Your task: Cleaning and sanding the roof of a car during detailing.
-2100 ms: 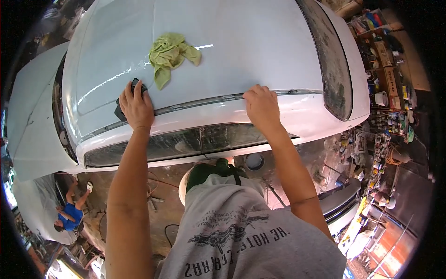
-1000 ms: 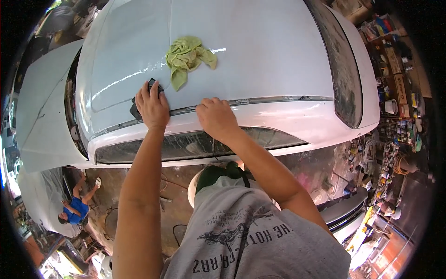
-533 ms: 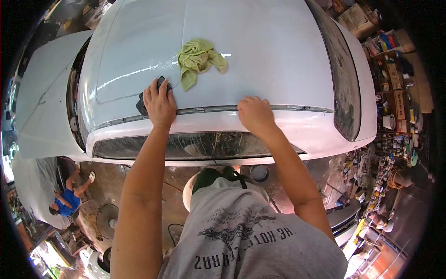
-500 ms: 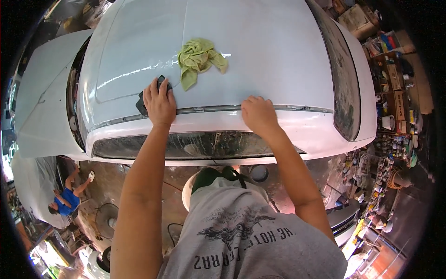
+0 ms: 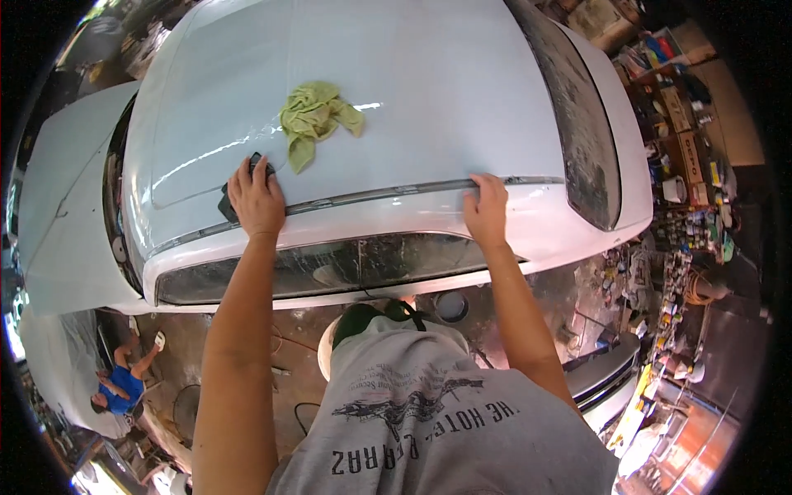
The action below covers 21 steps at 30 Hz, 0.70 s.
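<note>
A white car roof stretches out in front of me. My left hand is closed over a flat black block like a sanding block, whose ends stick out past the fingers; it rests on the roof close to the near edge. Along that edge runs a dark channel strip. My right hand touches the strip farther right, thumb apart from the bent fingers, with nothing visible in it. A crumpled yellow-green cloth lies on the roof beyond my left hand, beside wet, shiny streaks.
Below the roof are dusty side windows, and a rear window is at right. A grey bucket stands on the floor. Cluttered shelves line the right side. A person in blue sits at lower left near a covered car.
My right hand has slid right along the strip, its thumb now spread from the fingers. My left hand stays on the block near the cloth. The whole view has shifted and turned slightly.
</note>
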Available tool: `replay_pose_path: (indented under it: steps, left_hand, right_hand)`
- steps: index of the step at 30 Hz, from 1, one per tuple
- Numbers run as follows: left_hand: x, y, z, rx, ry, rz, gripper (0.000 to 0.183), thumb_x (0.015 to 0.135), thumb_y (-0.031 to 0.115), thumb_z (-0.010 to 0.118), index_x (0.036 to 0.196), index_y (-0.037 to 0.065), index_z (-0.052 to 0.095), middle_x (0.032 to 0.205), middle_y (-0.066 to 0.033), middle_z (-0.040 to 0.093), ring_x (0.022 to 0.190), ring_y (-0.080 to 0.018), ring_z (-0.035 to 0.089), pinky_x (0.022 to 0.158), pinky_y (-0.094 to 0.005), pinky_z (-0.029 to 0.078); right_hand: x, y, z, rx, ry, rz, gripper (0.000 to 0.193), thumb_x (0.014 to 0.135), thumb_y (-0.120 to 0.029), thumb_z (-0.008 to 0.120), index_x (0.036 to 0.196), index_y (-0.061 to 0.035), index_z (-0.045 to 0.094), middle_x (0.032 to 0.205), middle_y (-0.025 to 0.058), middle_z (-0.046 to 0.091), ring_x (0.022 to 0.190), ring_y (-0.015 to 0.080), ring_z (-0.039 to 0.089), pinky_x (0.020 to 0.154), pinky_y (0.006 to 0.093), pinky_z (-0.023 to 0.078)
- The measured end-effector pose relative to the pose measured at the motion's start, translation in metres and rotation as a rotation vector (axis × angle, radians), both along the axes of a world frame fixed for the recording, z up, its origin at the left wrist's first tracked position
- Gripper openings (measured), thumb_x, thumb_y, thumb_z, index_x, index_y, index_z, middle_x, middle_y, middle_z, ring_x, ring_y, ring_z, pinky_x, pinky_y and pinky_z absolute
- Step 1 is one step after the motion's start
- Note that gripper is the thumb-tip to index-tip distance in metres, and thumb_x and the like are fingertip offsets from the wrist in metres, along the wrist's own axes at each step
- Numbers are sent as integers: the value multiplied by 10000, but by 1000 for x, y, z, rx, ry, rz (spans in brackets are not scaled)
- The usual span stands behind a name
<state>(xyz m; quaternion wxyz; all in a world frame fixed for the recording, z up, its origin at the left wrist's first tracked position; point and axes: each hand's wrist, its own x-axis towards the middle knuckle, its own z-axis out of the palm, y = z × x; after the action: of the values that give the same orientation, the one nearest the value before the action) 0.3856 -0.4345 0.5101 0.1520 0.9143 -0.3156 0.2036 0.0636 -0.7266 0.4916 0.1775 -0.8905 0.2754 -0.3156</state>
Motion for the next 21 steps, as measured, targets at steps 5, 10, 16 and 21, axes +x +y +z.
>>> replay_pose_path:
  steps: [5, 10, 16, 21]
  left_hand:
    - [2, -4, 0, 6, 23, 13, 412, 962, 225, 615, 1371, 175, 613, 1484, -127, 523, 1379, -357, 439, 1210, -510, 288]
    - [-2, -1, -4, 10, 4, 14, 420, 949, 202, 625, 1367, 169, 614, 1473, -141, 530, 1365, -367, 456, 1196, -511, 309]
    - [-1, -4, -2, -19, -4, -12, 422, 950, 204, 627, 1370, 166, 611, 1476, -139, 531, 1371, -368, 448, 1194, -512, 310]
    - [0, 0, -5, 2, 4, -3, 429, 958, 209, 623, 1383, 157, 605, 1483, -139, 528, 1375, -366, 444, 1188, -510, 314]
  right_hand:
    - [-2, -4, -14, 65, -98, -8, 372, 845, -94, 671, 1212, -45, 629, 1214, 176, 632, 1198, 379, 562, 1053, 499, 401]
    - [-2, 1, -5, 63, -51, 26, 253, 821, -94, 679, 1074, -86, 691, 1177, 128, 649, 1154, 351, 580, 1009, 488, 425]
    - [39, 39, 19, -71, 47, 123, 78, 809, -133, 686, 881, -104, 674, 997, 49, 648, 1040, 297, 604, 903, 485, 449]
    - [47, 42, 24, -40, 164, 243, 72, 888, -170, 622, 893, -120, 674, 997, 49, 645, 1049, 280, 613, 912, 461, 461]
